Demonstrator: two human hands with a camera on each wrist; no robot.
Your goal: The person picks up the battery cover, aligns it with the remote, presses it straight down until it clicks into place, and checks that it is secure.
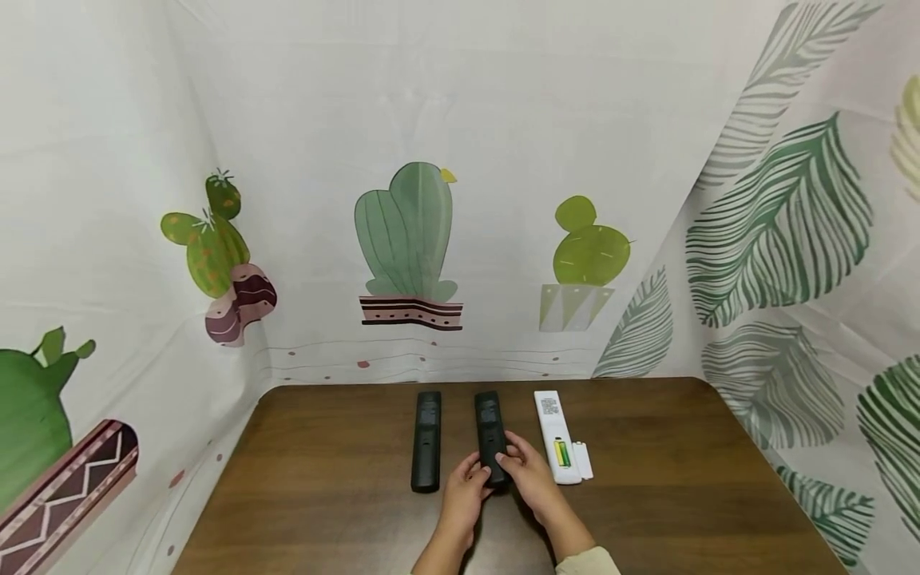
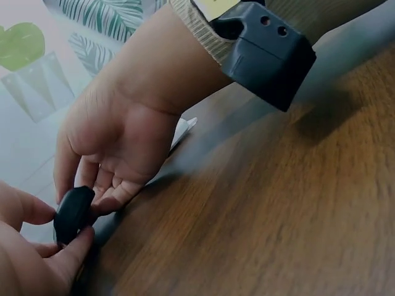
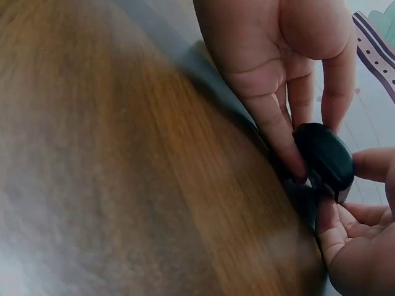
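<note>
Both hands hold a black remote control (image 1: 491,431), its back face up, by its near end over the table. My left hand (image 1: 462,493) grips it from the left side, thumb on top near the lower edge. From the right, my right hand (image 1: 530,475) pinches the same remote, thumb over its back and fingers along its side. In the left wrist view the rounded end of the remote (image 2: 73,213) shows between the fingertips of both hands. The right wrist view shows that dark end (image 3: 327,157) too, fingers on either side and its near edge raised off the tabletop.
Left of the hands lies a second black remote (image 1: 426,443), back up. To the right is a white remote (image 1: 548,415) with its battery bay exposed, batteries (image 1: 561,453) inside and its white cover (image 1: 582,461) alongside. Behind the brown wooden table (image 1: 323,479) hangs a cactus-print cloth (image 1: 496,239).
</note>
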